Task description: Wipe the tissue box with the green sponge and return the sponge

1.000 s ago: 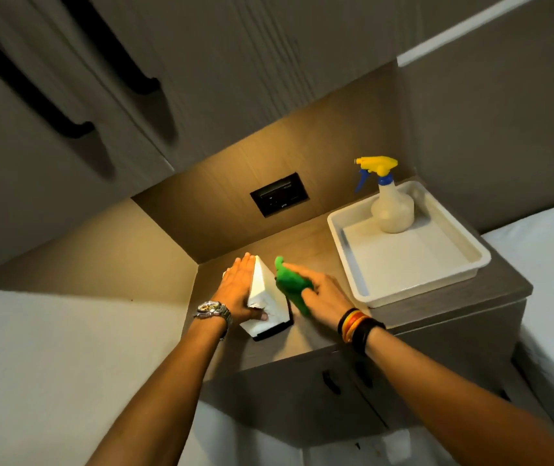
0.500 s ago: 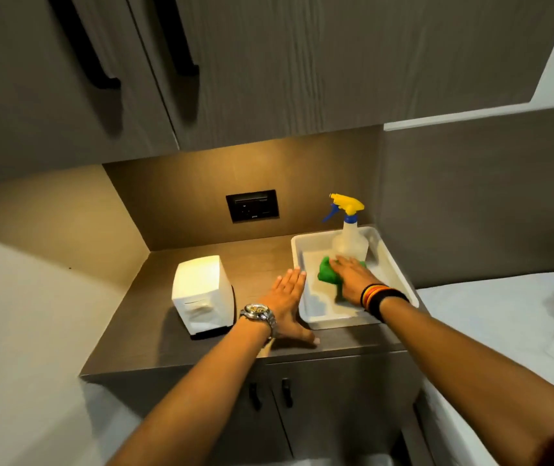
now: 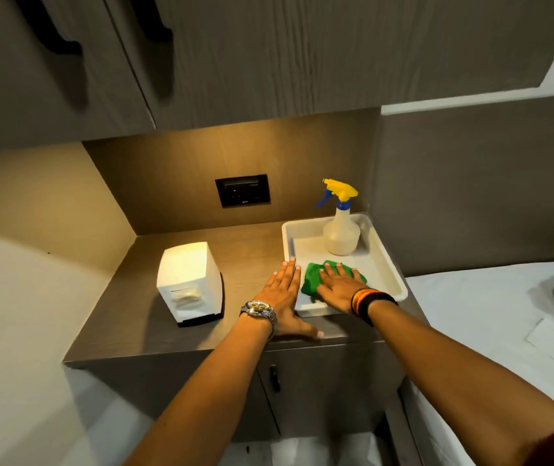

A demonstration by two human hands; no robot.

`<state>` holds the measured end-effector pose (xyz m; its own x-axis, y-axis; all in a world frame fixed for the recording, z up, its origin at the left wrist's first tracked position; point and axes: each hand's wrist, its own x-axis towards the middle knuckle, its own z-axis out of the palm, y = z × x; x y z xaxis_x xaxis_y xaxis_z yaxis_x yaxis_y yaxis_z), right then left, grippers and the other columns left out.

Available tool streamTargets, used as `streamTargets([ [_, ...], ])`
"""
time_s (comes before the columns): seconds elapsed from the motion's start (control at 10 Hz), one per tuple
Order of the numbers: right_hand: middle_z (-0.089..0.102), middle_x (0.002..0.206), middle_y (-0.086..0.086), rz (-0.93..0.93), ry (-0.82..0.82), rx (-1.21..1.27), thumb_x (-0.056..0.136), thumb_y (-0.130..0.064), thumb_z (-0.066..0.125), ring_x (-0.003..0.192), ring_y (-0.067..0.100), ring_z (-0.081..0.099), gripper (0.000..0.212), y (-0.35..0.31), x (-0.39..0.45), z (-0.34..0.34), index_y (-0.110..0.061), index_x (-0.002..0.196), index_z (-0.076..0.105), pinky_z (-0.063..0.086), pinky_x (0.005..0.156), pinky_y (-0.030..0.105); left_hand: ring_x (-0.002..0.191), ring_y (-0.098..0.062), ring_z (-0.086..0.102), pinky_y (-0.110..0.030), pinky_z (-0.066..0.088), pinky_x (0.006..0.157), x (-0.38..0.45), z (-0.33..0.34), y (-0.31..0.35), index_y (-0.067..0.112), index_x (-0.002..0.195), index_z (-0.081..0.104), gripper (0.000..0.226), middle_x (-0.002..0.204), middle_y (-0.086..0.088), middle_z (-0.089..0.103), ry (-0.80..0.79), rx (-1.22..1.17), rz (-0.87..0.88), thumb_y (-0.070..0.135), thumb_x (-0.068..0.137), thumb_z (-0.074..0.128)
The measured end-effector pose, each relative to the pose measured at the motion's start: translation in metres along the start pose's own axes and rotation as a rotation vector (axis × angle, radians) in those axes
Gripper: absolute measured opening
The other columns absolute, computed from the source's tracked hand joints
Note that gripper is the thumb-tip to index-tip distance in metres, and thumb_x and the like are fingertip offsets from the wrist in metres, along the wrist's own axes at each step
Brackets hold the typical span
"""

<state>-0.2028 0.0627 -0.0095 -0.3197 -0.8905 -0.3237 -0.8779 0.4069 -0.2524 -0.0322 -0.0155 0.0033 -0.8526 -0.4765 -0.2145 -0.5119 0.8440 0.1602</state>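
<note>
The white tissue box (image 3: 189, 280) stands on the left of the brown counter (image 3: 141, 327), apart from both hands. The green sponge (image 3: 312, 280) lies in the near part of the white tray (image 3: 386, 260). My right hand (image 3: 339, 289) rests flat on top of the sponge with its fingers spread. My left hand (image 3: 284, 294) lies flat on the counter just left of the tray, fingers apart, holding nothing.
A spray bottle (image 3: 341, 227) with a yellow and blue head stands at the back of the tray. A black wall socket (image 3: 242, 190) sits on the back panel. Cupboards with dark handles hang overhead. A white bed (image 3: 490, 314) lies to the right.
My right hand carried the sponge from the tissue box to the tray and flattened on it. My left hand let go of the box and moved beside the tray.
</note>
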Motion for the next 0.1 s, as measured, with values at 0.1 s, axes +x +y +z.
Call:
streamTargets([
  [0.1, 0.021, 0.162, 0.005, -0.049, 0.339, 0.184, 0.099, -0.04, 0.039, 0.15, 0.023, 0.016, 0.059, -0.0003, -0.0422, 0.0076, -0.02, 0.152, 0.024, 0.0, 0.122, 0.046, 0.153, -0.024, -0.022, -0.044, -0.009, 0.126, -0.0181, -0.011, -0.0118, 0.009, 0.157, -0.018, 0.14, 0.16, -0.005, -0.034, 0.118, -0.032, 0.062, 0.097, 0.065, 0.038],
])
